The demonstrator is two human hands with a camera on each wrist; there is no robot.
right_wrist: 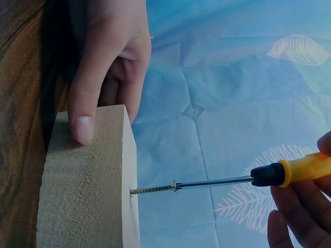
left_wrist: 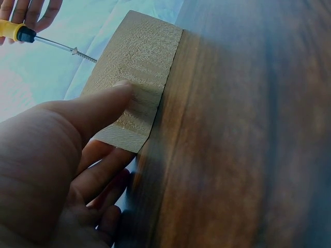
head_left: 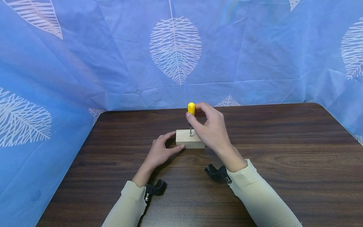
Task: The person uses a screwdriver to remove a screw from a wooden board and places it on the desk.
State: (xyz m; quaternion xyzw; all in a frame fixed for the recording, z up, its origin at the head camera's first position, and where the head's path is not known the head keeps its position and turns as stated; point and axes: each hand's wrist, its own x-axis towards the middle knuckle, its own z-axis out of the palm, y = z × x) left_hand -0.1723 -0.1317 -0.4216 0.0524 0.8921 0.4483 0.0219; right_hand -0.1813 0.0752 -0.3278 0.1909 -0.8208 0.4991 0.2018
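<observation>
A pale wooden block (head_left: 190,144) lies on the table, its left end gripped by my left hand (head_left: 160,152), thumb on the near side and fingers behind. A screw (right_wrist: 155,189) stands upright in the block's top face, most of its thread showing above the wood. Over it is a screwdriver (head_left: 191,108) with a yellow handle, black collar and thin metal shaft, its tip meeting the screw head. My right hand (head_left: 212,127) holds the handle between thumb and fingers. In the left wrist view, the left thumb (left_wrist: 111,106) presses flat along the block's side.
The dark wood-grain table (head_left: 283,151) extends around both hands. Behind it hangs a blue cloth (head_left: 122,47) with white leaf prints, close to the far edge. A black wrist-camera mount (head_left: 156,188) sits at the left cuff, and another mount (head_left: 216,173) at the right.
</observation>
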